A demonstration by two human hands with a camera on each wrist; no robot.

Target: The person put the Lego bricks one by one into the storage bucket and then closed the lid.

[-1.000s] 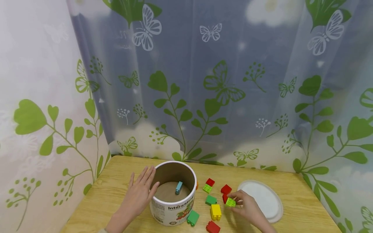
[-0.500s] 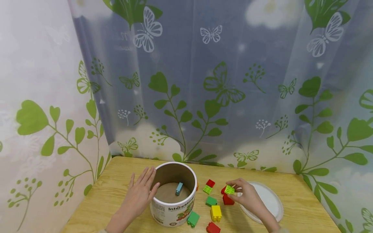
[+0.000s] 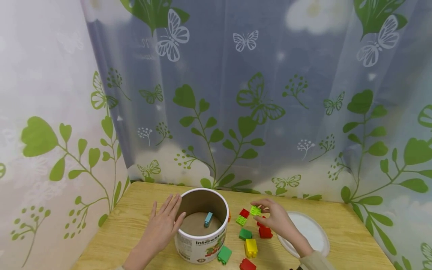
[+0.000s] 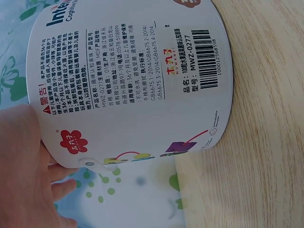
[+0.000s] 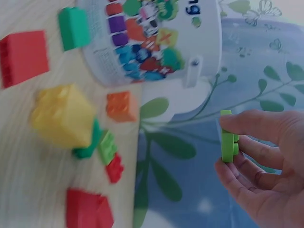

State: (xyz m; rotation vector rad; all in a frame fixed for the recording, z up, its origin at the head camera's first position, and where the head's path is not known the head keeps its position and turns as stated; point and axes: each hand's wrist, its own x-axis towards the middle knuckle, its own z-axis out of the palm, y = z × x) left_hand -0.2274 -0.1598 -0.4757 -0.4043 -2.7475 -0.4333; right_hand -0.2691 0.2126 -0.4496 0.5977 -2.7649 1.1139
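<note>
Right hand (image 3: 275,218), curled in a pinch on light-green block (image 3: 255,210) held above table (image 3: 136,210) toward its far edge; left hand (image 3: 162,225), straight-fingered, against white tub (image 3: 189,245) with blue block (image 3: 208,219) lying inside.

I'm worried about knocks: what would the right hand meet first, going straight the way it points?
Probably the white bucket, judging by the head view. The right hand and the lime brick it pinches look raised enough to pass over the small red brick, though depth is unclear.
</note>
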